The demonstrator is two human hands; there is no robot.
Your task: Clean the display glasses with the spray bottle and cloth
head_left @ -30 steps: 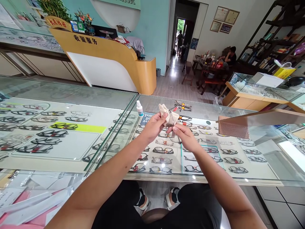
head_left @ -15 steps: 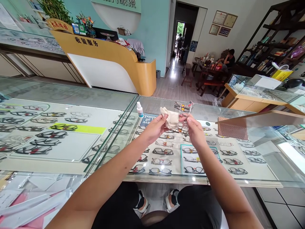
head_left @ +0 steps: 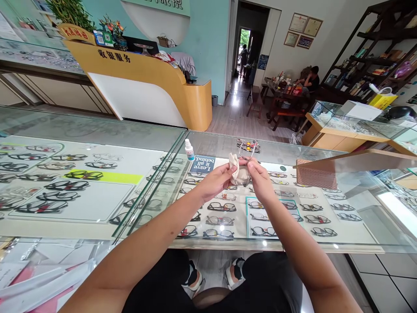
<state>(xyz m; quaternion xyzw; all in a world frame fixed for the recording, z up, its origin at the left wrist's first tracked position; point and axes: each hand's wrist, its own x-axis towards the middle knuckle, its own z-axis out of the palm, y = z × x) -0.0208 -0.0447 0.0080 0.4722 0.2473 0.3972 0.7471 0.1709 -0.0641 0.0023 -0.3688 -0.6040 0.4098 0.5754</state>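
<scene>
My left hand [head_left: 219,179] is closed on a cream cleaning cloth [head_left: 233,164], which lies against one lens of a pair of eyeglasses [head_left: 247,150]. My right hand [head_left: 260,176] pinches the eyeglasses near the middle of the frame, holding them upright above the glass counter [head_left: 280,241]. The upper lens rim stands out over both hands, while the lower part is partly covered by the cloth and fingers. A small white spray bottle [head_left: 189,150] stands on the counter to the left of my hands.
Rows of eyeglasses [head_left: 222,206] lie inside the display case under the glass. At right a wooden board [head_left: 355,161] stands on the counter beside a brown ribbed panel [head_left: 316,174]. A cashier desk [head_left: 198,104] is beyond; a person [head_left: 313,80] sits at a far table.
My left hand has brought the cloth right onto the eyeglasses, which were apart from it before. The eyeglasses have shifted slightly down and left in my right hand.
</scene>
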